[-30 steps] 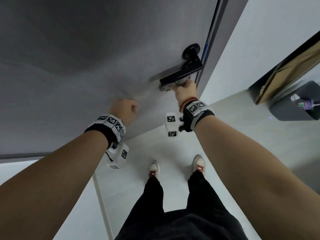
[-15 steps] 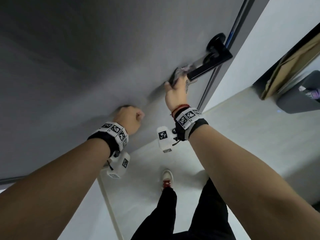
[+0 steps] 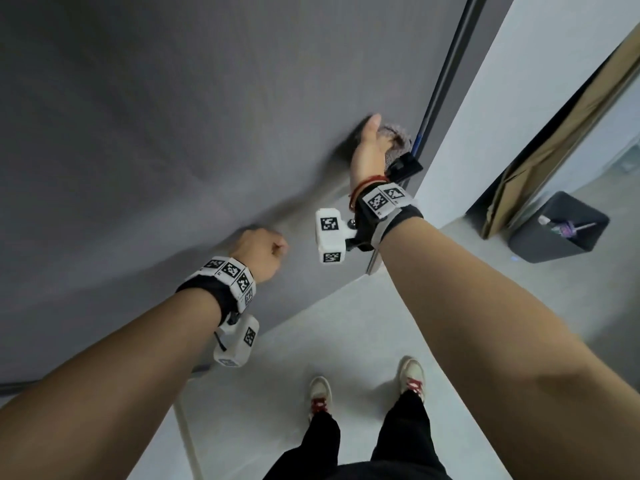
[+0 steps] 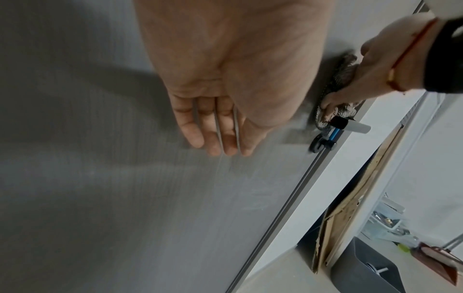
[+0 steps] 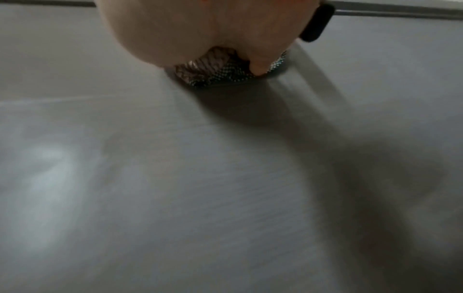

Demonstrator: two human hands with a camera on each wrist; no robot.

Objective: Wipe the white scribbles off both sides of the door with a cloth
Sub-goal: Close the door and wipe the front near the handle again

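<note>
The grey door fills the upper left of the head view. My right hand grips a bunched grey-brown cloth and presses it on the door just above the black lever handle, close to the door's edge. The right wrist view shows the cloth squeezed under my palm. My left hand rests on the door lower down; its fingers lie straight and flat on the surface. Faint white marks show on the door beyond them, and a pale smear shows in the right wrist view.
A white wall stands right of the door frame. Flat cardboard leans behind it, next to a dark bin on the pale floor. My feet stand close to the door.
My right hand has carried the cloth from under the handle up to above it, beside the door's edge. My left hand has stayed on the door.
</note>
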